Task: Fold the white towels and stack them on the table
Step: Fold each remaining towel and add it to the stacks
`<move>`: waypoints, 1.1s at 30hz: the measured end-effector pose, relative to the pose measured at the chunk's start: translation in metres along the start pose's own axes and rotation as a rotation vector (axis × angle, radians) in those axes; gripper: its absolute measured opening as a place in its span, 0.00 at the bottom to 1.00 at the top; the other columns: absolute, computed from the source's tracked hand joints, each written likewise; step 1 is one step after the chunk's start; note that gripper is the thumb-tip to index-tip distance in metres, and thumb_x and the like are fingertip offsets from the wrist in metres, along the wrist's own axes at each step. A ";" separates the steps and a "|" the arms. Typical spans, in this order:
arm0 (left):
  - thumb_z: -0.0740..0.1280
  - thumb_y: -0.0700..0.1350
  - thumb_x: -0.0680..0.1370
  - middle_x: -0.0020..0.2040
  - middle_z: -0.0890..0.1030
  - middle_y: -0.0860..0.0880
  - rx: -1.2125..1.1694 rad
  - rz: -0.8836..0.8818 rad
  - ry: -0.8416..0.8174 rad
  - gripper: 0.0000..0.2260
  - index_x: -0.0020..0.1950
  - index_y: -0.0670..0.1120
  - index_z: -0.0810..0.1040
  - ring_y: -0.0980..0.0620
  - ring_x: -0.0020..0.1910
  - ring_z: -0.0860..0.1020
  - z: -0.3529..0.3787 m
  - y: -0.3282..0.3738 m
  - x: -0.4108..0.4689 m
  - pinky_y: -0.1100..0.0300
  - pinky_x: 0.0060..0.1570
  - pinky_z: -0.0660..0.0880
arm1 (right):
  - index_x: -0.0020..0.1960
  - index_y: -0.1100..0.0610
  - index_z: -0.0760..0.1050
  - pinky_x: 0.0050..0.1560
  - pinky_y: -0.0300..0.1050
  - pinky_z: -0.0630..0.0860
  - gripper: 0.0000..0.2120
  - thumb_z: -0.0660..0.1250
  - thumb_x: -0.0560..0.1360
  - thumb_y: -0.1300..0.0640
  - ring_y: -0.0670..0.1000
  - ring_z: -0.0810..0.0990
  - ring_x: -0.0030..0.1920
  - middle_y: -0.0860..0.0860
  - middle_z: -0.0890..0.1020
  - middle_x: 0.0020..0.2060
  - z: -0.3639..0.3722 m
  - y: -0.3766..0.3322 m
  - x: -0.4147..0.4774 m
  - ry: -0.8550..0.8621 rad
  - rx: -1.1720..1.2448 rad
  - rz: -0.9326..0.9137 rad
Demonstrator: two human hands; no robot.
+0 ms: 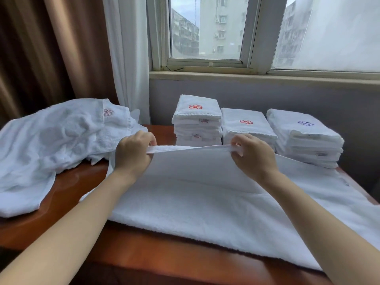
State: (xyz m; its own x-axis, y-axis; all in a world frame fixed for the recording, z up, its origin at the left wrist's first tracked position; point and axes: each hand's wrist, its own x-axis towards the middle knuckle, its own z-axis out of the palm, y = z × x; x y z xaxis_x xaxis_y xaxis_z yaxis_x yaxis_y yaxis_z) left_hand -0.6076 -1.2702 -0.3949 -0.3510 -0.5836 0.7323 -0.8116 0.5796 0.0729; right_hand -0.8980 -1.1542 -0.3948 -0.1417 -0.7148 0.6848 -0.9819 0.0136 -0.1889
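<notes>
1. The spread towel point(205, 202) lies across the wooden bench point(144, 254). Its near edge is flat on the wood and its far edge is lifted.
2. The left hand point(133, 153) holds the far hem of the spread towel toward its left end. Its fingers point(151, 140) are curled over the cloth and pinch it.
3. The right hand point(253, 155) holds the same hem further to the right. Its fingers point(236, 150) are likewise bent round the cloth.
4. Between the two hands the hem is pulled straight and raised. The lifted part slopes down toward the flat part of the spread towel.
5. To the left of the spread towel, just beside its far left corner, lies a crumpled heap of unfolded towels point(51, 145). A faint pink emblem shows on top of it.
6. Behind the spread towel three folded piles stand in a row.
   - The tall stack point(197, 124) is on the left and bears a red emblem.
   - The middle stack point(246, 128) is lower and also bears a red emblem.
   - The right stack point(304, 138) bears a purple-blue emblem and sits close against the far edge of the spread towel.
7. Further behind the spread towel, past the piles, are a grey wall, a windowsill point(246, 76) and a window point(205, 29).
8. A brown curtain point(41, 48) and a white curtain point(127, 58) hang to the far left.
</notes>
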 end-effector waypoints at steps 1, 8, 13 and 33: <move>0.72 0.32 0.66 0.36 0.78 0.46 0.003 0.008 0.005 0.10 0.38 0.45 0.77 0.42 0.30 0.74 -0.005 -0.001 -0.004 0.59 0.33 0.63 | 0.47 0.56 0.79 0.37 0.44 0.65 0.08 0.70 0.68 0.63 0.60 0.81 0.44 0.51 0.83 0.44 -0.005 -0.002 -0.003 0.016 0.006 -0.017; 0.71 0.28 0.64 0.35 0.75 0.47 0.059 0.011 -0.010 0.14 0.37 0.46 0.75 0.42 0.28 0.73 -0.035 -0.016 -0.045 0.60 0.31 0.61 | 0.40 0.53 0.79 0.33 0.40 0.64 0.06 0.72 0.67 0.63 0.57 0.81 0.38 0.48 0.81 0.37 -0.032 -0.017 -0.039 -0.002 -0.014 -0.129; 0.66 0.36 0.72 0.50 0.75 0.49 0.175 -0.155 -0.341 0.10 0.45 0.51 0.74 0.42 0.48 0.78 -0.043 -0.019 -0.080 0.55 0.39 0.68 | 0.43 0.47 0.79 0.33 0.39 0.64 0.04 0.69 0.70 0.56 0.51 0.79 0.38 0.44 0.79 0.38 -0.040 -0.028 -0.070 -0.243 -0.017 -0.172; 0.65 0.62 0.75 0.60 0.75 0.60 -0.478 0.140 -0.584 0.19 0.65 0.58 0.76 0.60 0.61 0.73 -0.014 0.170 -0.077 0.56 0.59 0.73 | 0.66 0.49 0.75 0.67 0.42 0.65 0.24 0.68 0.71 0.56 0.47 0.70 0.66 0.44 0.76 0.63 -0.092 0.039 -0.142 -0.321 0.076 0.097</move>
State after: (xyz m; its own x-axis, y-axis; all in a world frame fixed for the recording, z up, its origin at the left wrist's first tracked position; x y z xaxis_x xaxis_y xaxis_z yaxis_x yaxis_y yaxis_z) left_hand -0.7122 -1.1191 -0.4292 -0.7331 -0.6157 0.2889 -0.4981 0.7753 0.3883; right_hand -0.9279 -0.9883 -0.4346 -0.1755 -0.8963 0.4073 -0.9518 0.0488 -0.3028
